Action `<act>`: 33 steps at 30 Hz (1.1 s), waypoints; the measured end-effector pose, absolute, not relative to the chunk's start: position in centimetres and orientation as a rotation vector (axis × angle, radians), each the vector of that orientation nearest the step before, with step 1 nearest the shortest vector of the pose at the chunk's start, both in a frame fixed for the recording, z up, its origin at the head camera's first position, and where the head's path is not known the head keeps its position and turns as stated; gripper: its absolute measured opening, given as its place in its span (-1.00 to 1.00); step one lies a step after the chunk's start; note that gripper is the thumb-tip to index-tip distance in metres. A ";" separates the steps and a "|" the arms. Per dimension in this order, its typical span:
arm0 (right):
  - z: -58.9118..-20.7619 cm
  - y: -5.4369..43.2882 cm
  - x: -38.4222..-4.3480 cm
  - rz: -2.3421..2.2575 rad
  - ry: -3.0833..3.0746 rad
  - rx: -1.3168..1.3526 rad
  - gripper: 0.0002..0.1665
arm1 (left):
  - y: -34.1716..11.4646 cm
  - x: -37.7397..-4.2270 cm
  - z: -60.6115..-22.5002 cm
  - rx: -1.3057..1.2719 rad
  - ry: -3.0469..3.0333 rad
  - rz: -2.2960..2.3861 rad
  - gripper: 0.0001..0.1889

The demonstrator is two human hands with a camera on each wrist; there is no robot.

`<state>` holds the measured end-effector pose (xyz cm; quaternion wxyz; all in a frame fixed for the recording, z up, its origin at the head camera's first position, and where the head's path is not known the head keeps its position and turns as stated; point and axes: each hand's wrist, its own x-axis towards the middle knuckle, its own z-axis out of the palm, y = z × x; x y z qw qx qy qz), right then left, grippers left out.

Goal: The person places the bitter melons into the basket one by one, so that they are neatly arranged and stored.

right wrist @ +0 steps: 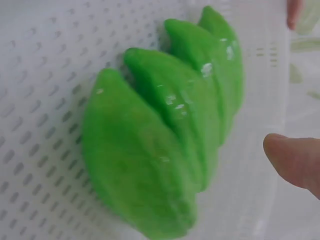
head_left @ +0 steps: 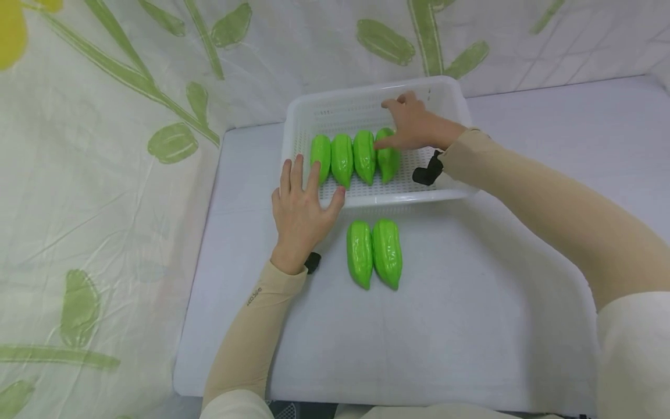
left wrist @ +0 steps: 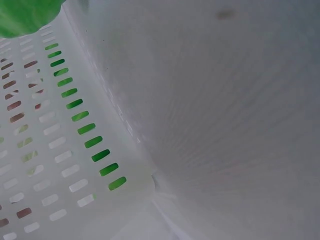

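A white plastic basket [head_left: 403, 199] with slotted walls stands on the table. Several glossy green, ribbed, pointed vegetable-like pieces [head_left: 342, 160] lie side by side inside it, tips toward me. My right hand [head_left: 416, 125] hovers over the basket with fingers apart, its thumb above the rightmost green piece [head_left: 388, 166]; in the right wrist view that piece [right wrist: 135, 160] is not gripped. My left hand [head_left: 299, 215] lies spread at the basket's front left corner, fingertips over the rim; whether it touches is unclear. Two similar pieces, a left one [head_left: 359, 253] and a right one [head_left: 387, 253], lie in front.
A white-covered table [head_left: 445, 326] bears everything. Behind and to the left hangs a pale curtain [head_left: 131, 203] printed with green leaves. Black wrist cameras [head_left: 428, 170] are strapped at both wrists.
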<state>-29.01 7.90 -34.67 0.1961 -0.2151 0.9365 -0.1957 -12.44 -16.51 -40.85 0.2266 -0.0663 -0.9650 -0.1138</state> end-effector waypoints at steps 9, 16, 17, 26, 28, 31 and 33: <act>-31.7 9.3 -26.1 -0.724 2.714 -0.723 0.17 | -16.6 -12.4 -40.9 -0.184 -2.652 -0.308 -0.22; -30.3 10.7 -23.0 -0.816 2.735 -0.765 0.10 | -16.4 -12.7 -40.9 -0.182 -2.650 -0.317 -0.21; -30.2 10.8 -22.6 -0.826 2.739 -0.774 0.10 | -16.4 -12.8 -40.9 -0.182 -2.650 -0.318 -0.21; -30.7 11.6 -19.8 -0.896 2.753 -0.841 0.08 | -16.6 -12.9 -40.8 -0.182 -2.667 -0.320 -0.21; -30.7 11.7 -19.1 -0.910 2.751 -0.865 0.06 | -16.7 -12.9 -40.9 -0.176 -2.673 -0.320 -0.21; -30.9 11.8 -18.1 -0.922 2.754 -0.895 0.04 | -16.7 -12.9 -40.9 -0.170 -2.685 -0.319 -0.21; -31.0 11.7 -17.4 -0.924 2.758 -0.900 0.02 | -16.7 -12.9 -40.8 -0.170 -2.684 -0.323 -0.21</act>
